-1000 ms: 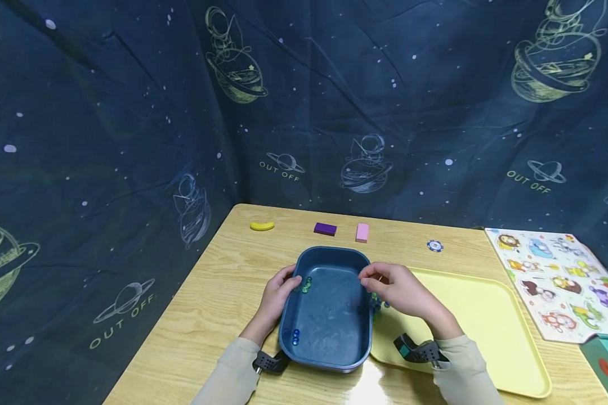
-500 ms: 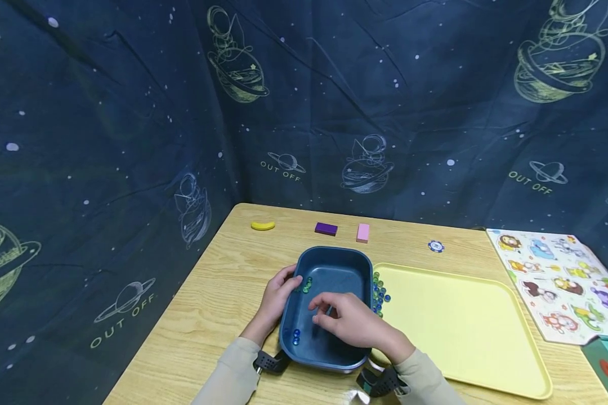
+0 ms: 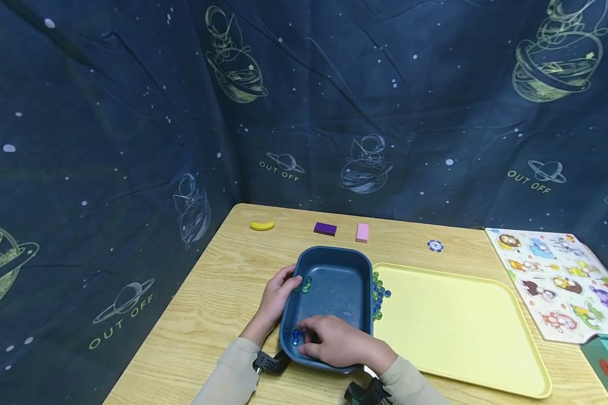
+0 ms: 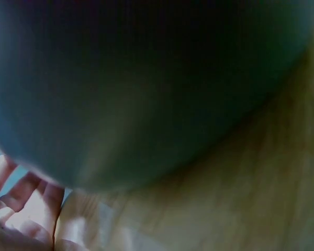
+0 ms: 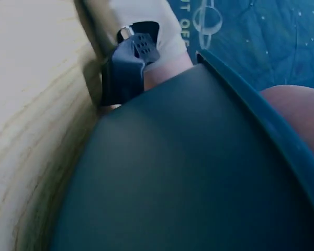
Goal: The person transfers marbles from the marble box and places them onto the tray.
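Observation:
My left hand (image 3: 273, 298) grips the left wall of a dark blue plastic tub (image 3: 304, 260), thumb over the rim. In the left wrist view the tub's underside (image 4: 120, 115) fills most of the frame. Inside the tub, my right hand (image 3: 334, 340) reaches to the near left corner, its curved thumb and index finger apart beside blue glass marbles (image 3: 296, 337). I cannot tell whether it holds a marble. A short row of green marbles (image 3: 307, 285) lies near the left thumb. The tub's outer wall (image 5: 146, 172) hides the right fingers in the right wrist view.
A yellow tray (image 3: 461, 326) lies right of the tub, with mixed green and blue marbles (image 3: 378, 295) along its left side. Behind are a toy banana (image 3: 262, 226), a purple block (image 3: 325, 229), a pink block (image 3: 362, 233) and a poker chip (image 3: 435, 246). An animal puzzle board (image 3: 562, 281) lies at right.
My right hand has moved from the tray's marbles at the tub's right rim, across the tub, down to the blue marbles in its near left corner. The left hand has stayed in place.

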### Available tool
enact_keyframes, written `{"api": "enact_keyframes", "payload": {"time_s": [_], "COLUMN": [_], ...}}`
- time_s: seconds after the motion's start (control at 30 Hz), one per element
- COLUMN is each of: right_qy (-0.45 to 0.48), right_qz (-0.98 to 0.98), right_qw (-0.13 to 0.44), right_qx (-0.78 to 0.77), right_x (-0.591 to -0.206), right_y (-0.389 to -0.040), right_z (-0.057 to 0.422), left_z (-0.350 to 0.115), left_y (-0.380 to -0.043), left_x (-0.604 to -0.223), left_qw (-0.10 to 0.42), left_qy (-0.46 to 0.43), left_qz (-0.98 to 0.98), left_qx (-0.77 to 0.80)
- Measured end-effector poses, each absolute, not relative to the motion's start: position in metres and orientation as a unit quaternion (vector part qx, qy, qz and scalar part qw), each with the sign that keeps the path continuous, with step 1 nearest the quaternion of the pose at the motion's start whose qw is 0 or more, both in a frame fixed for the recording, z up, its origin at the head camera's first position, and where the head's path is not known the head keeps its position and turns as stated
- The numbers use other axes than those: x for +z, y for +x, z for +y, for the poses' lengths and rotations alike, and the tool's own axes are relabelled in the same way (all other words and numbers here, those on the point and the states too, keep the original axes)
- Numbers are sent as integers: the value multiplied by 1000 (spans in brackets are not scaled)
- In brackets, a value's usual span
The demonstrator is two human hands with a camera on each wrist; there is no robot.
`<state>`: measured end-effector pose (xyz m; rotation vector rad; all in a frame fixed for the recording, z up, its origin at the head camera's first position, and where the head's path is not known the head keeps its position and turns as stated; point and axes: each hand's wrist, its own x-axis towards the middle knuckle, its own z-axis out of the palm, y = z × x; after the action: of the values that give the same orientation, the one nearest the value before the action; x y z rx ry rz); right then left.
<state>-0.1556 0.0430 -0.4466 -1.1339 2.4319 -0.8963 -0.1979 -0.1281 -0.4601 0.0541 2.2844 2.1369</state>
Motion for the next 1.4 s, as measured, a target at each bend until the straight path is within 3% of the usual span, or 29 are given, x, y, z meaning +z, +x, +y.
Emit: {"api": "enact_keyframes", "payload": {"time_s": [0.53, 1.07, 1.4], "right_qy": [-437, -463, -461], "right_qz": [839, 814, 790], "right_qw": [160, 184, 223], "right_qx": [-282, -298, -338], "right_x": [-444, -446, -444], "right_y": [-151, -153, -153], "right_z": [41, 44, 46], "left_z": [-130, -132, -131], "left_y": [-198, -212, -213], "left_x": [-464, -490, -490], "left_qw": [0, -17, -20], "left_qy": [19, 13, 17], "left_qz": [726, 722, 722], "left_qx": [688, 692, 691]}}
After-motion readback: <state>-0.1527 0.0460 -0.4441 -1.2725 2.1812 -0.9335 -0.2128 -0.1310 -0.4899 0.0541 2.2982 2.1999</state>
